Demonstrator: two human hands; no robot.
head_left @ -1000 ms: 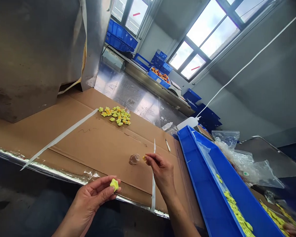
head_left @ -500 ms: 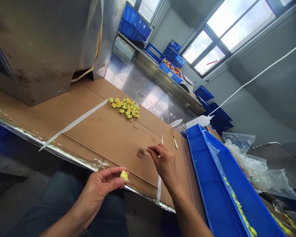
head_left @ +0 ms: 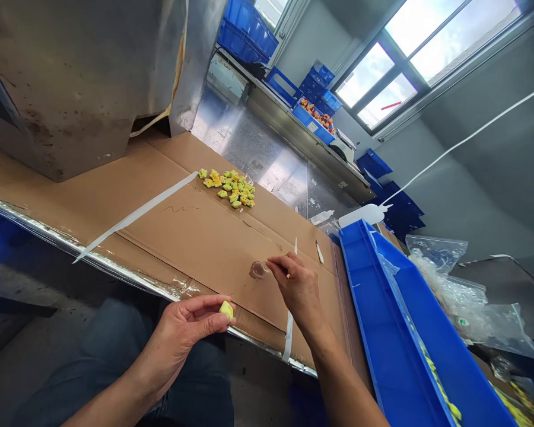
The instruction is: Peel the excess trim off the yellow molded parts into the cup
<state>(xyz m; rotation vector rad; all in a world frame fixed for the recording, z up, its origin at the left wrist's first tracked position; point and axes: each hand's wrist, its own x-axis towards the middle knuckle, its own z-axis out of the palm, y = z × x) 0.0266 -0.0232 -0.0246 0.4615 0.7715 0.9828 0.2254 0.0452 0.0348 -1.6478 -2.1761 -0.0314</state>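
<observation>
My left hand [head_left: 184,329] pinches a small yellow-green piece [head_left: 226,309] between thumb and fingers, just in front of the bench's metal edge. My right hand [head_left: 296,286] is pinched shut, its fingertips at the mouth of a small clear cup [head_left: 258,270] lying on the cardboard sheet [head_left: 191,237]. What the fingertips hold is too small to make out. A pile of several yellow and orange pieces [head_left: 229,188] lies farther back on the cardboard.
A long blue bin [head_left: 382,308] with yellow pieces runs along my right. Clear plastic bags [head_left: 454,290] lie beyond it. A white squeeze bottle [head_left: 360,214] and a smaller one [head_left: 323,217] rest near the bin's far end. A metal machine housing [head_left: 71,77] stands at left; blue crates line the windows.
My right hand moved a small yellow bit from beside the clear cup to its mouth. The left hand turned its piece slightly. The camera view shifted left and down.
</observation>
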